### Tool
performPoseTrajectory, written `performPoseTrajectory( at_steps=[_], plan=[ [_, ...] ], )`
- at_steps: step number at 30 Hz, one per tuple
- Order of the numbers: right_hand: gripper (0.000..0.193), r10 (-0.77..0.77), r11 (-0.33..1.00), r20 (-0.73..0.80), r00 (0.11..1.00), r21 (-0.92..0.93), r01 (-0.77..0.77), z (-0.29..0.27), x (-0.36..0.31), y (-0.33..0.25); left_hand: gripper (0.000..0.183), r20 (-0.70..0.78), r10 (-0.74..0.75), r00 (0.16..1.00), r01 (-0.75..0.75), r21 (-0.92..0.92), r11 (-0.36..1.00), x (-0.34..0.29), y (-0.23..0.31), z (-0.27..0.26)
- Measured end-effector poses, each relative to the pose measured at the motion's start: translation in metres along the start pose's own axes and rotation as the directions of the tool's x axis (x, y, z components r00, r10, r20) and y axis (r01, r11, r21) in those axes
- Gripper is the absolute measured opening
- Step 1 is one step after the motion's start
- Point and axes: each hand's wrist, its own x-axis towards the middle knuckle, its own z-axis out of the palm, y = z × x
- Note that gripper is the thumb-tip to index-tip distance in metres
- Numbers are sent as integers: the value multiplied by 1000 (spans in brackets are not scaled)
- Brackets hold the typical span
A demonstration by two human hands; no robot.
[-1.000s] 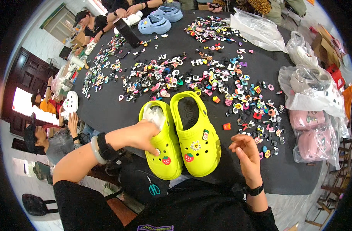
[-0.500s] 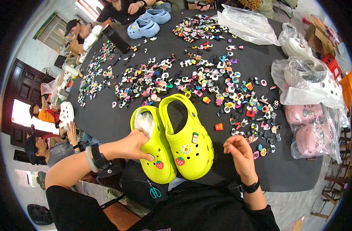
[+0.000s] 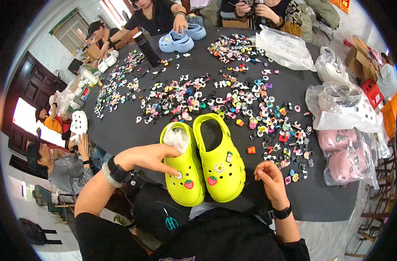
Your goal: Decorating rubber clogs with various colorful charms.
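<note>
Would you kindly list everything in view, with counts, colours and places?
near clogs: two, lime, near edge
far clogs: two, blue, far edge
bagged clogs: several, pink and white, right side
charms: many, multicoloured, across table
flat bag: one, translucent, far right
upright object: one, black, far left
scissors: one, teal-handled, below near clogs
table: one, black, centre
door: one, brown, left
people: at least five, mixed clothing, far and left
left hand: one, bare, on left lime clog
right hand: one, bare, right of clogs

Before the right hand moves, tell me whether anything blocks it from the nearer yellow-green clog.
Nothing visible stands between the right hand and the right clog; black tabletop shows in the gap. A red charm lies farther up, off the direct line. The left hand is on the left clog.
</note>
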Motion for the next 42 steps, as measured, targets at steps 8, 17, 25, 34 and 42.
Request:
performPoseTrajectory(
  at_steps=[8,17,25,34,42],
  plan=[
    [11,-55,998,10,998,-11,55,6,-1,-2,59,-135,84,987,-106,-164,981,-5,13,10],
    [14,-7,995,58,998,-102,12,5,-1,4,58,140,23,990,-24,1,1000,56,24,-9],
    [12,-55,994,61,997,-89,60,-1,-3,5,43,81,-76,994,86,-131,988,57,20,5],
    [15,-78,997,95,992,-13,79,4,-1,-6,45,-440,-306,844,-292,-856,426,-90,-20,-1],
    [14,-13,970,120,993,-239,41,17,-1,-20,47,-588,-561,582,-653,-750,108,-156,-179,0]
  ],
)
